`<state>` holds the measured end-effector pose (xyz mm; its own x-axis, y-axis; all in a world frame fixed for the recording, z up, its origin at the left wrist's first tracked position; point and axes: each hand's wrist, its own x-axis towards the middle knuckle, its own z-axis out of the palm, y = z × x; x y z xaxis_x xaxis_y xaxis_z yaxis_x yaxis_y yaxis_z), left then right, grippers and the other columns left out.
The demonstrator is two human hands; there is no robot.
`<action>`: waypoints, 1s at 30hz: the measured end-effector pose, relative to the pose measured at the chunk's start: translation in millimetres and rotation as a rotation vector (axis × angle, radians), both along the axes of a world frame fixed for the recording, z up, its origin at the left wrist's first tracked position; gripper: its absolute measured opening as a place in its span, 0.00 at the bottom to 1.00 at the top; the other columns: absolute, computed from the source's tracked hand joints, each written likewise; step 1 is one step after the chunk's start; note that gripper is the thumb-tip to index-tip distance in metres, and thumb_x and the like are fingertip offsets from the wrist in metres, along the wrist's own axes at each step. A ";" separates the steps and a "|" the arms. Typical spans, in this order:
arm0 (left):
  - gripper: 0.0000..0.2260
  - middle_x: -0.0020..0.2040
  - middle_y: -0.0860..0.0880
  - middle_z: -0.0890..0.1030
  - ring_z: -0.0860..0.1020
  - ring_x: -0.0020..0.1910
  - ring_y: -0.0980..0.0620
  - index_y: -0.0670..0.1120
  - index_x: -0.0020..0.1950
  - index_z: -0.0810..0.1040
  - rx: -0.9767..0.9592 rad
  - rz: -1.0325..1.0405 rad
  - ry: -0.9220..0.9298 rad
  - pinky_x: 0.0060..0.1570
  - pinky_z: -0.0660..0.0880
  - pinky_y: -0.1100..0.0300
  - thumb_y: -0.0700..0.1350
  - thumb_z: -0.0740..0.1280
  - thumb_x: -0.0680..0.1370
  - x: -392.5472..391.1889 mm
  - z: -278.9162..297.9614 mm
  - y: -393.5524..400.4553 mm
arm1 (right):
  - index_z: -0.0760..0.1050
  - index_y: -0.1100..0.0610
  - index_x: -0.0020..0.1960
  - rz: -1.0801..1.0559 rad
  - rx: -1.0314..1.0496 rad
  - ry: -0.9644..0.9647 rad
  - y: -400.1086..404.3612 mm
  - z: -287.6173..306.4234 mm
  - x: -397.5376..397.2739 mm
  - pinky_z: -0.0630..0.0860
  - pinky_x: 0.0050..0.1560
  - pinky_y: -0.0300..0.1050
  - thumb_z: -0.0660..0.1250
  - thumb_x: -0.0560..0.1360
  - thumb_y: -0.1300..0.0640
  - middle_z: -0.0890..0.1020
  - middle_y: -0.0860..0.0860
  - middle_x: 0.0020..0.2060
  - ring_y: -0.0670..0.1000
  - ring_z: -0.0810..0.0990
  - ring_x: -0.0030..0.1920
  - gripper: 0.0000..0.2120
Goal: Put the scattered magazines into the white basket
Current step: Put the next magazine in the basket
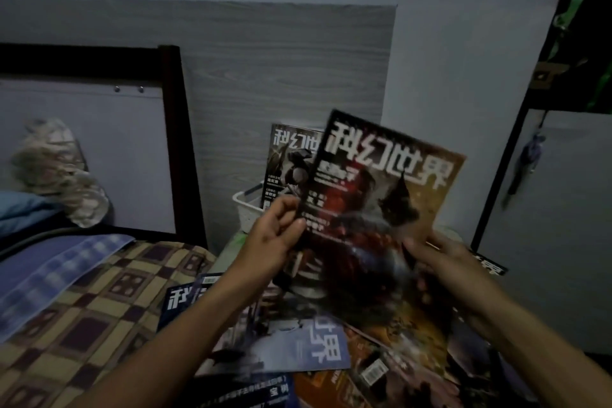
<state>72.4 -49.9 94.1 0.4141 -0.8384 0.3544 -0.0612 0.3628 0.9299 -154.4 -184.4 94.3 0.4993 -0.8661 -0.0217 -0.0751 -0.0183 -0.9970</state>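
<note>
Glossy paper catches what little light there is: a dark, red-and-orange magazine (pixel 381 209) is held up tilted, the left hand (pixel 276 235) pinching its left edge, the right hand (pixel 440 258) gripping its lower right edge. Just behind stands the white perforated plastic basket (pixel 246 212) with one upright magazine (pixel 288 159) inside. More scattered magazines (pixel 298 341) overlap below, beside the checked bedspread (pixel 99 301).
</note>
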 end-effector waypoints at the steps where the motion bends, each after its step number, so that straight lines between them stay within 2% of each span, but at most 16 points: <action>1: 0.11 0.47 0.50 0.86 0.84 0.47 0.54 0.47 0.56 0.75 -0.024 0.024 0.024 0.43 0.81 0.61 0.34 0.59 0.81 5.9 4.3 1.4 | 0.78 0.59 0.56 0.040 -0.015 -0.007 5.0 3.4 7.1 0.74 0.22 0.41 0.69 0.76 0.52 0.84 0.53 0.31 0.50 0.80 0.25 0.13; 3: 0.10 0.50 0.46 0.85 0.83 0.49 0.54 0.46 0.57 0.75 -0.003 0.085 -0.008 0.47 0.81 0.60 0.34 0.60 0.81 17.8 4.1 5.0 | 0.77 0.60 0.56 0.050 -0.116 0.023 14.5 2.2 18.7 0.77 0.26 0.45 0.65 0.79 0.54 0.83 0.55 0.31 0.52 0.80 0.26 0.11; 5: 0.10 0.53 0.48 0.85 0.82 0.54 0.52 0.47 0.58 0.76 0.095 0.175 -0.087 0.52 0.80 0.59 0.35 0.61 0.81 26.8 -11.6 12.5 | 0.74 0.55 0.62 0.081 -0.227 0.130 25.2 -8.7 25.9 0.78 0.32 0.47 0.62 0.81 0.56 0.84 0.54 0.39 0.52 0.83 0.31 0.10; 8: 0.10 0.48 0.53 0.85 0.83 0.50 0.53 0.53 0.53 0.79 0.161 0.315 -0.166 0.44 0.80 0.61 0.38 0.65 0.80 34.5 -41.7 25.0 | 0.67 0.45 0.71 0.106 -0.316 0.233 34.8 -28.6 37.8 0.81 0.40 0.45 0.60 0.82 0.52 0.82 0.47 0.55 0.50 0.85 0.41 0.17; 9: 0.11 0.47 0.53 0.85 0.84 0.48 0.55 0.54 0.52 0.79 0.151 0.349 -0.165 0.42 0.80 0.62 0.38 0.65 0.80 38.3 -44.8 25.4 | 0.67 0.43 0.70 0.099 -0.325 0.208 34.9 -28.2 44.1 0.83 0.43 0.47 0.60 0.81 0.52 0.82 0.45 0.56 0.49 0.85 0.44 0.18; 10: 0.10 0.46 0.54 0.85 0.84 0.46 0.57 0.55 0.52 0.80 0.136 0.392 -0.166 0.40 0.80 0.64 0.39 0.66 0.79 44.5 -42.8 23.5 | 0.70 0.43 0.68 0.097 -0.348 0.166 31.8 -23.7 51.7 0.83 0.44 0.48 0.61 0.81 0.53 0.83 0.43 0.54 0.49 0.85 0.45 0.16; 11: 0.10 0.44 0.54 0.85 0.83 0.44 0.59 0.55 0.52 0.81 0.119 0.450 -0.176 0.39 0.80 0.67 0.40 0.67 0.79 52.4 -36.9 18.9 | 0.74 0.44 0.63 0.095 -0.399 0.118 26.8 -16.3 59.2 0.83 0.42 0.46 0.63 0.81 0.54 0.84 0.41 0.49 0.47 0.85 0.44 0.13; 13: 0.09 0.44 0.56 0.83 0.82 0.44 0.63 0.50 0.55 0.81 0.069 0.559 -0.205 0.39 0.78 0.71 0.40 0.69 0.78 74.2 -16.1 5.6 | 0.79 0.46 0.54 0.055 -0.546 0.037 10.2 5.8 78.4 0.77 0.33 0.34 0.67 0.79 0.57 0.84 0.37 0.39 0.40 0.83 0.37 0.08; 14: 0.09 0.46 0.57 0.83 0.82 0.43 0.65 0.50 0.56 0.81 0.043 0.589 -0.222 0.39 0.78 0.72 0.40 0.70 0.77 85.7 -1.8 -2.8 | 0.80 0.46 0.50 0.020 -0.603 0.000 0.2 20.0 89.4 0.74 0.30 0.33 0.68 0.77 0.58 0.84 0.38 0.35 0.39 0.81 0.33 0.07; 17: 0.10 0.46 0.59 0.82 0.82 0.42 0.61 0.53 0.55 0.81 0.029 0.612 -0.259 0.39 0.79 0.68 0.40 0.71 0.76 119.3 38.8 -38.3 | 0.80 0.50 0.49 -0.087 -0.668 -0.073 -35.4 53.0 127.6 0.78 0.32 0.46 0.71 0.75 0.57 0.83 0.47 0.34 0.47 0.82 0.30 0.04; 20: 0.09 0.47 0.54 0.84 0.82 0.46 0.52 0.50 0.53 0.83 0.072 0.710 -0.305 0.49 0.80 0.55 0.40 0.72 0.75 153.4 51.5 -84.6 | 0.74 0.53 0.47 -0.087 -0.562 -0.106 -69.4 54.6 171.5 0.82 0.38 0.55 0.70 0.76 0.60 0.81 0.53 0.36 0.53 0.84 0.34 0.05; 22: 0.08 0.47 0.52 0.84 0.82 0.47 0.51 0.49 0.51 0.83 0.118 0.786 -0.332 0.52 0.80 0.53 0.40 0.72 0.74 174.9 39.8 -113.1 | 0.73 0.58 0.47 -0.072 -0.500 -0.049 -88.2 38.8 195.1 0.80 0.39 0.56 0.69 0.77 0.61 0.81 0.54 0.33 0.55 0.82 0.34 0.04; 25: 0.09 0.46 0.52 0.85 0.82 0.46 0.52 0.50 0.51 0.84 0.214 0.828 -0.367 0.53 0.79 0.54 0.40 0.73 0.73 203.6 8.4 -146.5 | 0.74 0.57 0.42 -0.081 -0.495 0.074 -114.8 3.3 219.2 0.73 0.36 0.48 0.70 0.76 0.60 0.78 0.50 0.28 0.52 0.78 0.32 0.06; 27: 0.10 0.44 0.53 0.84 0.82 0.44 0.53 0.50 0.52 0.85 0.256 0.799 -0.371 0.53 0.80 0.53 0.40 0.74 0.73 214.7 -9.3 -159.9 | 0.77 0.57 0.40 -0.113 -0.530 0.153 -126.9 -16.1 225.4 0.73 0.36 0.44 0.72 0.74 0.59 0.80 0.51 0.31 0.51 0.78 0.34 0.06; 30: 0.10 0.44 0.54 0.84 0.81 0.42 0.57 0.51 0.51 0.85 0.303 0.761 -0.415 0.51 0.80 0.58 0.39 0.74 0.73 221.5 -31.4 -173.2 | 0.80 0.54 0.37 -0.143 -0.584 0.266 -139.1 -37.1 227.8 0.73 0.34 0.40 0.75 0.72 0.57 0.81 0.47 0.34 0.48 0.80 0.35 0.06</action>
<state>294.0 -223.1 62.7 0.7813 -0.4728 0.4076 -0.5341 -0.1685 0.8284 73.4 -323.5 57.2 0.4204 -0.8306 0.3651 -0.3597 -0.5220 -0.7734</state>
